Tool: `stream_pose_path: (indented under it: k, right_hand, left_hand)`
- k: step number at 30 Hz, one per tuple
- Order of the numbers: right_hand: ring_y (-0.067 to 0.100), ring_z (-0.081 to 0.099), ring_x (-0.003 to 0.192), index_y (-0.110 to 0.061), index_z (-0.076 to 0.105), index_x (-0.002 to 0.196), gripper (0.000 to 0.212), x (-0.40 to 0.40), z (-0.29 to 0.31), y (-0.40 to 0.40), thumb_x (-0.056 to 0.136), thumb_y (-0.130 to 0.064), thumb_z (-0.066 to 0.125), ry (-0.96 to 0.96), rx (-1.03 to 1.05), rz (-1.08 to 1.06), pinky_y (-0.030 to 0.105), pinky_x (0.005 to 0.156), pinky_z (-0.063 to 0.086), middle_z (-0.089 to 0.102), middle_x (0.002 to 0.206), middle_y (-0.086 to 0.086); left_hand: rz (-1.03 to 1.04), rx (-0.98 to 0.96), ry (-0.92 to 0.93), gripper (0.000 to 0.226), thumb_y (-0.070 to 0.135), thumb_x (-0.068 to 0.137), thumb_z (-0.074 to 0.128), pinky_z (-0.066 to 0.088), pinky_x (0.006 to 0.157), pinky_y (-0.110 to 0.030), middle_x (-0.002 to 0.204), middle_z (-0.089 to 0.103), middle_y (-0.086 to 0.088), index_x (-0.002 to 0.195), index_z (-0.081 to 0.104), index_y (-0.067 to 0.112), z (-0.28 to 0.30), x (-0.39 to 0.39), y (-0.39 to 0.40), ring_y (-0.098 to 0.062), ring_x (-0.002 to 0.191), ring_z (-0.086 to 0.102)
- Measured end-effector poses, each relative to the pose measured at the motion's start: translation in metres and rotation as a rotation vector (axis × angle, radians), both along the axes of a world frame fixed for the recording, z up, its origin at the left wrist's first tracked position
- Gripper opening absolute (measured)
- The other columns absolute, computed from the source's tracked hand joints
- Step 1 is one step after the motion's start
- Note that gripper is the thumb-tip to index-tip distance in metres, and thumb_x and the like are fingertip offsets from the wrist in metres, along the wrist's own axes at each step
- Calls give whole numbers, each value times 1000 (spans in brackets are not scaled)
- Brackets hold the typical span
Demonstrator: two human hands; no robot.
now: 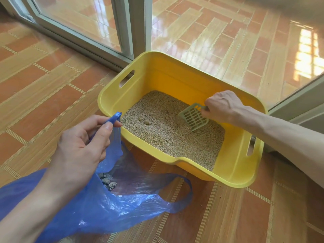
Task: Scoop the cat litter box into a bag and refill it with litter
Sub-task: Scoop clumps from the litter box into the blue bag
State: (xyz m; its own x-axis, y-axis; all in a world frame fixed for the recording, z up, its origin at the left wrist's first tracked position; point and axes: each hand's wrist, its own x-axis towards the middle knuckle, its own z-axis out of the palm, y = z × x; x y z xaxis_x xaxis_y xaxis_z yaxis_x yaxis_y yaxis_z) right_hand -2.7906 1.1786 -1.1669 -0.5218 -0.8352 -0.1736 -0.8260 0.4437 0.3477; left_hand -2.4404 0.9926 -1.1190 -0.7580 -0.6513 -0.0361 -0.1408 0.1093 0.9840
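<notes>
right hand point(220, 106) gripped the green slotted plastic scoop point(193, 118); left hand point(84, 141) pinched the thin blue plastic bag point(108, 204), whose sagging mouth risked spilling clumps

litter box point(233, 165) bright yellow | litter point(168, 135) beige-tan, grainy | scoop point(193, 117) pale grey-green, slotted | bag point(112, 204) translucent blue | clumps in bag point(107, 181) grey, perhaps dusty | floor tiles point(43, 81) terracotta and tan-striped | door frame point(129, 23) pale grey-white
</notes>
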Motion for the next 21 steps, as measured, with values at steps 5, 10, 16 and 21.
stream_pose_path:
  k: [5,10,16,21]
  right_hand:
    - [10,62,58,-24,73,90,38,4,-23,2,100,-50,47,-252,-31,-129,27,54,56,67,68,-8]
    - [9,55,59,-24,71,100,40,10,-34,4,101,-54,45,-443,21,-191,22,48,41,66,73,-4]
    - [11,41,51,-11,73,94,55,15,-39,8,100,-58,45,-707,-57,-291,25,45,29,55,66,0]
    - [12,38,49,-13,70,78,55,20,-33,8,97,-59,49,-758,-160,-287,27,45,27,51,61,-1]
  left_hand:
    - [14,3,-7,23,19,103,51,21,42,-21,55,31,8,100,74,16,-1,2,-3,-12,48,23]
    - [13,-4,-6,23,19,103,51,22,42,-20,55,32,7,100,74,16,0,1,-2,-11,48,23]
    - [13,-11,-9,23,18,104,51,22,42,-21,54,31,8,100,73,14,0,1,-1,-12,47,23]
    - [25,2,-11,23,17,104,51,24,41,-17,55,30,7,101,74,15,-1,2,-3,-9,46,24]
